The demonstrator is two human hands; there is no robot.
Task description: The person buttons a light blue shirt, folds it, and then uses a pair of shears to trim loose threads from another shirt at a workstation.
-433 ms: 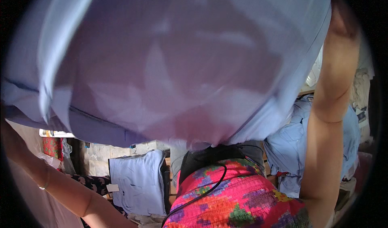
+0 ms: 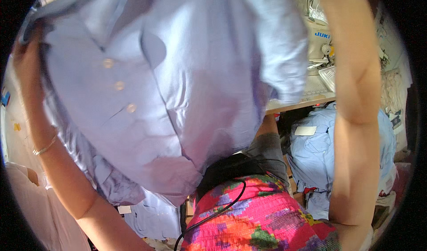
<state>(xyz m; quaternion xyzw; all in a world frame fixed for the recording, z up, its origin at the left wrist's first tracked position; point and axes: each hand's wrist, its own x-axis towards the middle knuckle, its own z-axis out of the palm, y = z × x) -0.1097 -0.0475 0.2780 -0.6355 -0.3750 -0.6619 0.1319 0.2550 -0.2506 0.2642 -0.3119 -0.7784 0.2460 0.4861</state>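
A light blue button-up shirt (image 2: 209,68) hangs raised in front of me and fills the upper middle of the view. Down its front runs a placket with several pale buttons. At the far left my left hand (image 2: 27,48) is closed on the shirt's edge, its fingers partly hidden by cloth. My right forearm rises along the right side and leaves at the top edge, so the right hand is out of sight. The shirt's lower part hangs down to my lap.
A sewing machine (image 2: 318,46) stands on a table behind the shirt at right. Below it lies a heap of light blue garments (image 2: 311,157) with a white tag. Another folded blue garment (image 2: 155,217) lies low at left, beside pale cloth (image 2: 33,202).
The shirt has swung round and shifted left, bringing its buttoned front and the sewing machine into view. My left hand has risen into sight; the right forearm has moved slightly left at its top.
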